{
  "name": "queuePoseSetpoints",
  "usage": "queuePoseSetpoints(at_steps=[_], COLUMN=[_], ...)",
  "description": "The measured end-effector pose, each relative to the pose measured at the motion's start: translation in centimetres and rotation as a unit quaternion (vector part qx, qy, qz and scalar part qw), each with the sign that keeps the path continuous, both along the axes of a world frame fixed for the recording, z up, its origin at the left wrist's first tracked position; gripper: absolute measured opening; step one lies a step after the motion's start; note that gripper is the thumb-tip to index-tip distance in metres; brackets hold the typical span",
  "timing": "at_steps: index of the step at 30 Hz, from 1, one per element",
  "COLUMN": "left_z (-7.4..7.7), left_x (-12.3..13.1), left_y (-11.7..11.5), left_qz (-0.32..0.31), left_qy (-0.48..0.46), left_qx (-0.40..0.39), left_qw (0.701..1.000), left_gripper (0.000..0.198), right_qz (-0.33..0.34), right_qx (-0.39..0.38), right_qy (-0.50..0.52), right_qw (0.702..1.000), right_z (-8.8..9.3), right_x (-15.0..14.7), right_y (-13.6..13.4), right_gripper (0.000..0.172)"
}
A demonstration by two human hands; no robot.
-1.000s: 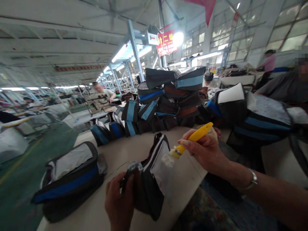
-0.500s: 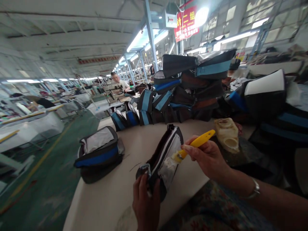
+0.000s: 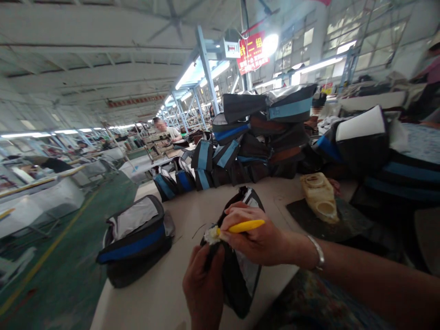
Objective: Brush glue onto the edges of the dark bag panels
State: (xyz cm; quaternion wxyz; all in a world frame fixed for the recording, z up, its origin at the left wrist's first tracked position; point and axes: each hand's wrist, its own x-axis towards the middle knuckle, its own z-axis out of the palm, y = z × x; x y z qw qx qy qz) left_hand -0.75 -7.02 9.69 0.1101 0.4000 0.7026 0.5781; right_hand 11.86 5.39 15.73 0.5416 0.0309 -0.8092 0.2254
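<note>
Brushwork on one bag [image 3: 240, 279] looks to be in mid-stroke. The right hand [image 3: 256, 238] has its grip closed round a yellow brush [image 3: 245, 226], and the brush's whitish, clumped tip touches the bag's upper left edge. The left hand [image 3: 202, 286] grips the bag from below, fingers wrapped round its near side, holding it upright at the near edge of the bench [image 3: 192, 211].

How much of that edge is already covered I cannot tell, because the hands hide most of it. The silver panel on the bag's right side shows no fresh smear that I can make out.

Beyond the bag to its right, a cream jug [image 3: 319, 197] lies on a dark mat [image 3: 347, 224]. To the bag's left, well apart, a blue-striped bag [image 3: 135, 240] sits on the bench. Behind the bag rises a pile of bags [image 3: 254, 137] — whether any of these have been brushed cannot be read from here. My judgement is that this is one piece among many, partly done.
</note>
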Motion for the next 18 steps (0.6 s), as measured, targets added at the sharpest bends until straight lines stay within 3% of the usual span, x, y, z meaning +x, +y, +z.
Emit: queuePoseSetpoints(at_steps=[2, 5, 8, 14, 18], left_z=[0.0, 0.0, 0.0, -0.1, -0.6], left_x=[0.1, 0.2, 0.2, 0.1, 0.1], left_y=[-0.1, -0.3, -0.2, -0.3, -0.7], left_qz=[0.006, 0.009, 0.018, 0.037, 0.053], left_qy=[-0.002, -0.004, -0.01, -0.02, -0.004], left_qx=[-0.007, -0.009, -0.006, -0.032, -0.02], left_qw=[1.0, 1.0, 1.0, 0.999, 0.998], left_gripper=[0.024, 0.027, 0.031, 0.032, 0.035], right_qz=[-0.025, -0.043, -0.018, -0.052, -0.026], right_qx=[0.041, -0.009, -0.044, 0.034, 0.072], right_qy=[0.014, 0.019, 0.006, 0.078, 0.041], right_qw=[0.999, 0.999, 0.999, 0.995, 0.996], right_z=[0.2, 0.4, 0.0, -0.9, -1.7], right_x=[-0.4, 0.0, -0.1, -1.2, -0.9], right_y=[0.4, 0.4, -0.2, -0.6, -1.2], right_gripper=[0.007, 0.005, 0.006, 0.005, 0.005])
